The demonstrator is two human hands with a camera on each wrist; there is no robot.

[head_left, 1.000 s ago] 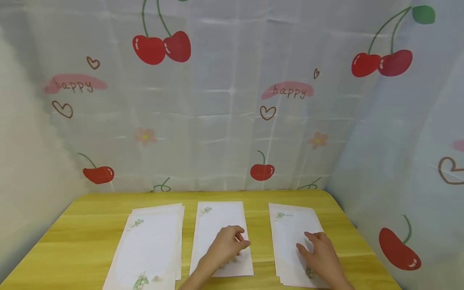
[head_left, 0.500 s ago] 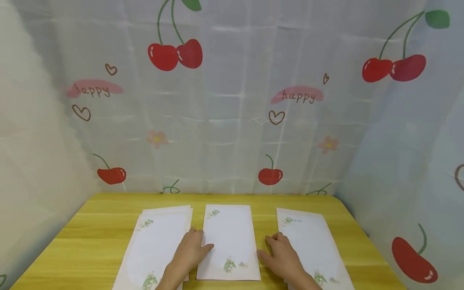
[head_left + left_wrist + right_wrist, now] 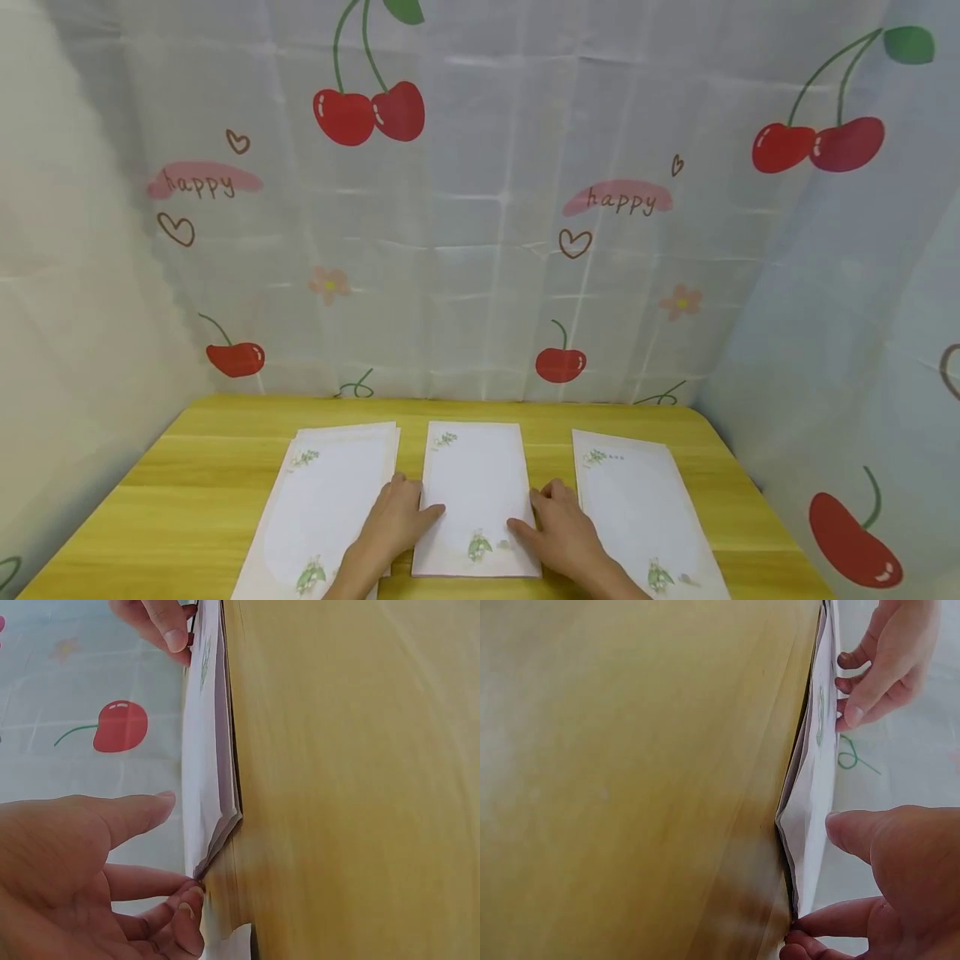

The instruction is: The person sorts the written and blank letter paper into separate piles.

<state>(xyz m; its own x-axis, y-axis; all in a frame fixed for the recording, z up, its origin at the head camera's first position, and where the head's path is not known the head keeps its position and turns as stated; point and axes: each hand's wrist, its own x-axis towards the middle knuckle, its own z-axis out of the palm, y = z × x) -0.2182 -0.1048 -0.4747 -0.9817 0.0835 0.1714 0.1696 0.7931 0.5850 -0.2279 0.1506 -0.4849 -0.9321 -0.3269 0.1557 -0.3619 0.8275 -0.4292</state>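
Note:
Between my hands lies the middle stack of printed paper sheets (image 3: pixel 476 483), white with green leaf drawings. My left hand (image 3: pixel 392 517) touches its left edge with the fingertips; its thumb (image 3: pixel 142 814) is stretched out above the sheets in the left wrist view. On the other side my right hand (image 3: pixel 562 529) has its fingertips at the right edge, the thumb (image 3: pixel 851 829) reaching over the top sheet. From the side, the paper stack (image 3: pixel 206 765) shows several layers with slightly lifted edges. Neither hand grips the sheets.
To the left lies another stack of sheets (image 3: pixel 322 500), its edges uneven. A third stack (image 3: pixel 637 500) lies at the right, turned slightly. All lie on a yellow wood-grain table (image 3: pixel 142 508). A cherry-print curtain (image 3: pixel 465 208) hangs behind and at the sides.
Both hands have come from above the middle and right stacks to the two sides of the middle stack. Lately the right hand moved left to its edge. The head view has shifted slightly.

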